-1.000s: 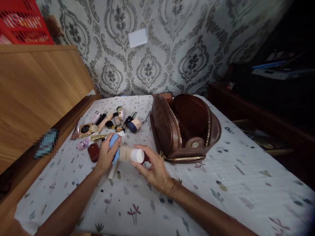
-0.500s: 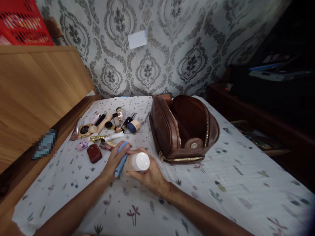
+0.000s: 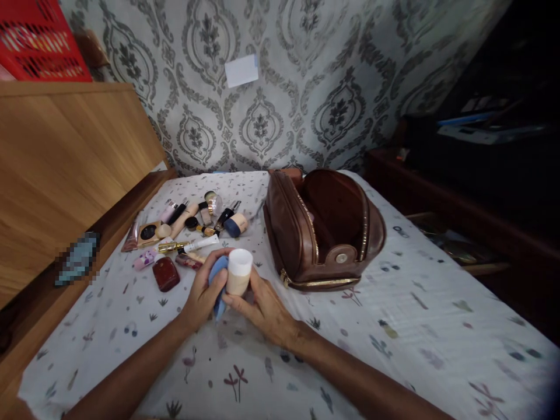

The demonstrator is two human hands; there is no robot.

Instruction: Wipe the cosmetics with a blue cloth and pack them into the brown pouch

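My right hand (image 3: 266, 309) grips a cream-coloured bottle with a white cap (image 3: 238, 280), held upright above the bed sheet. Closed around a folded blue cloth (image 3: 217, 284), my left hand (image 3: 200, 294) presses it against the bottle's left side. The bottle's lower end is partly hidden by my fingers. Just left of my hands lie a dark red case (image 3: 165, 274), a reddish tube (image 3: 189, 261) and a white tube (image 3: 201, 243). To the right stands a brown leather toiletry bag (image 3: 289, 233), its zipped top gaping wide.
Several cosmetics lie in a cluster at the back left, among them a blue-and-beige jar (image 3: 237, 224) and a compact (image 3: 149, 233). A wooden cabinet (image 3: 79, 140) with a red basket (image 3: 44, 41) flanks the left side. Patterned wallpaper (image 3: 260, 122) rises behind.
The bottle has been tipped more upright, its cap turning from facing me to facing up. My left thumb and the blue cloth have shifted along its side.
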